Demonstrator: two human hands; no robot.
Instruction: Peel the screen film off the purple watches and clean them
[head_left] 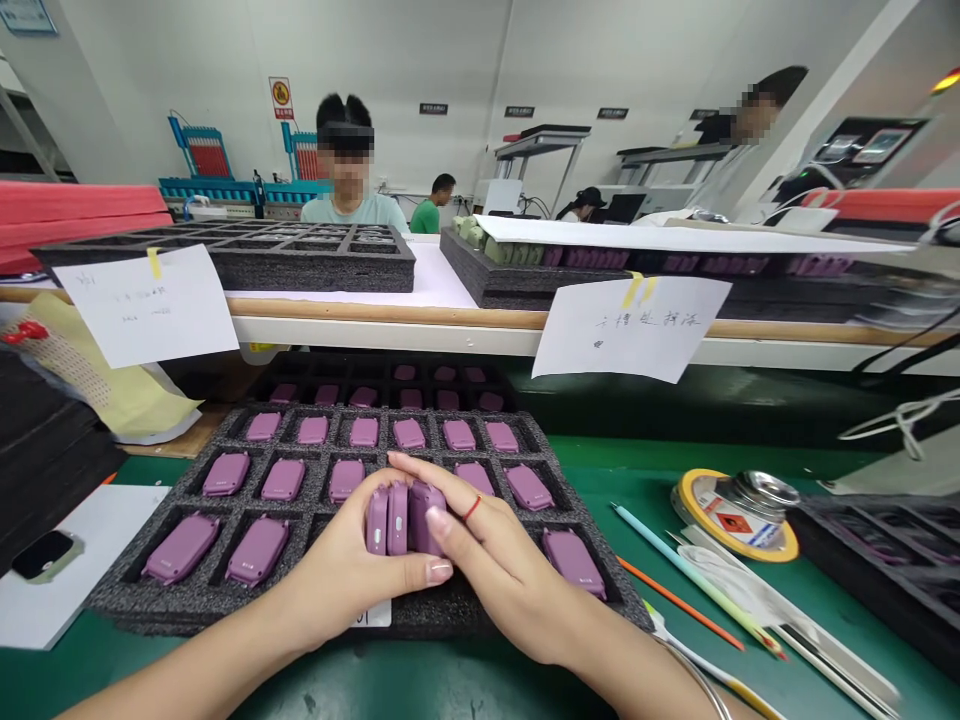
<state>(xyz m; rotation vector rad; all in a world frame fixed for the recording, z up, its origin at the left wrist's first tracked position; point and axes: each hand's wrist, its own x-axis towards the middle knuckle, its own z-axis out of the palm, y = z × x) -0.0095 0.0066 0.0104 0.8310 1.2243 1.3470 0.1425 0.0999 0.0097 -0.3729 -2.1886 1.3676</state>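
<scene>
My left hand [349,550] is wrapped around a small stack of purple watch cases [397,522], standing on edge side by side, with small lugs and side buttons showing. On the stack's right side, my right hand [487,540] cups the rightmost case, its thumb pressed on it. Both hands are above the front of a black foam tray [217,620]. Similar purple cases [259,550] lie flat in the tray's compartments. My hands hide some front and middle compartments.
Behind is a second foam tray [517,385] under a shelf [397,310]. At right lie a pale blue brush [675,550], an orange stick [682,605], tweezers and a round metal-topped can [742,510]. A green watch case [49,555] rests on white paper at left. Several people sit or stand beyond.
</scene>
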